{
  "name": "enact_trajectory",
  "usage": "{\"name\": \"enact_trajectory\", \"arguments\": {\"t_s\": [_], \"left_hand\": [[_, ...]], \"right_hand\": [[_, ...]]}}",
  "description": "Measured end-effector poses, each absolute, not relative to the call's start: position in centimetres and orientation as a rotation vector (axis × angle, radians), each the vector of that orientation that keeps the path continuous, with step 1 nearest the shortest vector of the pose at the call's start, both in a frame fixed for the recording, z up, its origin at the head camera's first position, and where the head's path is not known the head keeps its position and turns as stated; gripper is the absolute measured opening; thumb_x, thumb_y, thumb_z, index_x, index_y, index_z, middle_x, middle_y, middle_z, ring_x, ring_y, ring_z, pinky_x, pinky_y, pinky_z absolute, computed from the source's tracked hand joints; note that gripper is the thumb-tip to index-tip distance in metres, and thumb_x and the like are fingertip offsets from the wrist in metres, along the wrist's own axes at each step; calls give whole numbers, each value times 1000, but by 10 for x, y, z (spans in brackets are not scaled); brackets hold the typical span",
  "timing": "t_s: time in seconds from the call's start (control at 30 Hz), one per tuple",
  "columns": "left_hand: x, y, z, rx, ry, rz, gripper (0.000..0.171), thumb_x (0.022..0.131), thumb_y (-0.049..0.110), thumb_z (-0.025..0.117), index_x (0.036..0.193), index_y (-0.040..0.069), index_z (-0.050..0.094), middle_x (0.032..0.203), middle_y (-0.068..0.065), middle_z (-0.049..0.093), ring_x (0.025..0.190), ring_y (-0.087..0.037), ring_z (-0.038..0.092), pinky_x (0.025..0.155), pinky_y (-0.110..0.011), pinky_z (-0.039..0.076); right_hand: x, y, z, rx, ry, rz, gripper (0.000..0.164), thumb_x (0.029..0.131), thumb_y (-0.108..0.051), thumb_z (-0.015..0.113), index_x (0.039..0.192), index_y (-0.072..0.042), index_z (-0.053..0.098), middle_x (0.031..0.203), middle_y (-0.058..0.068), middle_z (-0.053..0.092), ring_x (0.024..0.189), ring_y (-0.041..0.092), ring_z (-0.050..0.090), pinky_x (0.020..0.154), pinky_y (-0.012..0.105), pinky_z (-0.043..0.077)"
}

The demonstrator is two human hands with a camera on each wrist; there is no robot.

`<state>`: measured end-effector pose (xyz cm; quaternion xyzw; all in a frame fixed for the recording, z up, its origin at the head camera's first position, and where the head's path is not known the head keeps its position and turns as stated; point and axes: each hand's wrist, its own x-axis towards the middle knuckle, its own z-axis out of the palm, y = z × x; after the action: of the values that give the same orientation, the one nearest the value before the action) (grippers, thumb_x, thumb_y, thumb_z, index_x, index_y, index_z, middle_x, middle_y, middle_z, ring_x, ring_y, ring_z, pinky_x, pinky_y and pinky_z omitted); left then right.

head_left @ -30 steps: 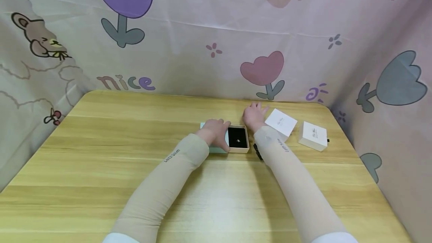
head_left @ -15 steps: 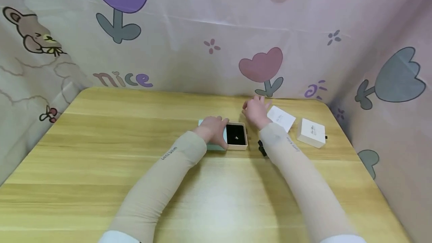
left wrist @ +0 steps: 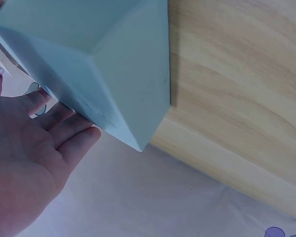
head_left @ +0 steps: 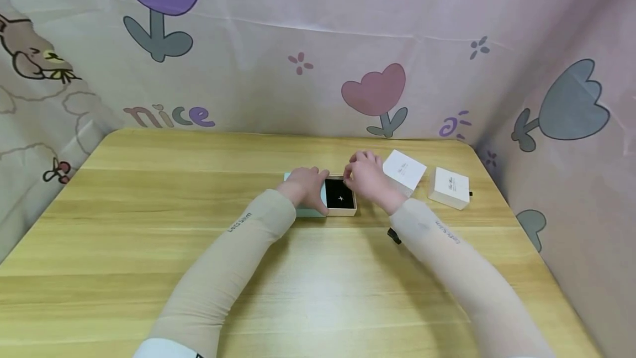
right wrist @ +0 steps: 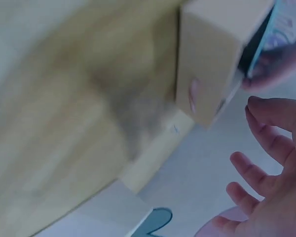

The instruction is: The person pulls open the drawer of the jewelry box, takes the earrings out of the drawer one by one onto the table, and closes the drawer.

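Observation:
My left hand point(head_left: 305, 188) grips the pale teal outer sleeve point(head_left: 312, 212) of a jewellery box, thumb on the near side and fingers on the far side. The cream inner drawer point(head_left: 343, 212) sticks out to the right, showing a black insert point(head_left: 335, 189) with a small silver star-shaped piece point(head_left: 340, 198) on it. My right hand point(head_left: 370, 178) is at the drawer's far right corner. In the right wrist view its thumb and forefinger tips come together; anything between them is too small to tell. A tiny star-like glint point(right wrist: 175, 129) appears there; whether it hangs from the hand is unclear.
Two white boxes with print, one point(head_left: 404, 170) beside my right hand and another point(head_left: 450, 188) with a small black tab farther right, stand on the wood-grain table point(head_left: 149, 247). A small black object point(head_left: 394, 235) shows under my right sleeve. Patterned cloth point(head_left: 258, 82) hangs behind.
My right hand has moved from beside the white box leftwards to the drawer's far right corner. The left hand keeps its grip on the teal sleeve. The head view has shifted slightly.

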<state>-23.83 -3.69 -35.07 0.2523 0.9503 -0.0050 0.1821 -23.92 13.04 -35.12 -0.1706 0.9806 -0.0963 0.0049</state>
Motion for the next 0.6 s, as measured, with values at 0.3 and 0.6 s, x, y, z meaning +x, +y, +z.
{"name": "enact_trajectory", "arguments": {"t_s": [0.3, 0.6], "left_hand": [[-238, -37, -352, 721, 2690, -27, 94, 72, 53, 68, 147, 12, 28, 140, -14, 45, 113, -28, 54, 99, -38, 44], [-239, -36, -350, 706, 2675, -43, 97, 73, 54, 67, 149, 12, 23, 146, -14, 39, 118, -30, 52, 101, -38, 43]], "right_hand": [[-223, 126, -367, -621, 3080, -83, 17, 80, -30, 73, 70, -17, 69, 131, 12, 51, 126, 35, 36, 105, 62, 21], [-220, 121, -366, -722, 3068, 28, 11, 80, -23, 71, 72, -15, 70, 127, 10, 55, 126, 34, 37, 104, 69, 19]]}}
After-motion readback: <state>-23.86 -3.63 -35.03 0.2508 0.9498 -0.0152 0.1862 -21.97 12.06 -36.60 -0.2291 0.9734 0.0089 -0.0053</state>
